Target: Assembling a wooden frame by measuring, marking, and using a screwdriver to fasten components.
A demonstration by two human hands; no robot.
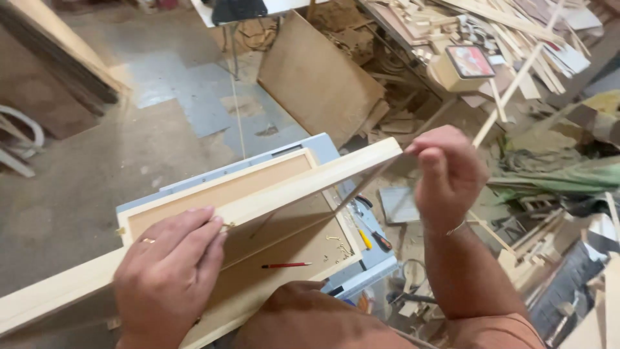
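Observation:
A long pale wooden strip (303,184) is held level above a shallow wooden frame panel (271,174) that lies on a grey-blue work table (323,147). My left hand (169,274) grips the strip near its middle, a ring on one finger. My right hand (447,176) pinches the strip's far right end with fingers curled, a thin bracelet at the wrist. A red pencil (286,265) lies on the panel below the strip, between my two hands.
A yellow-handled tool (365,238) and small fittings lie on the table's right edge. A brown board (316,77) leans behind the table. Piles of wood offcuts and slats (516,39) fill the right side. Bare concrete floor (84,174) lies left.

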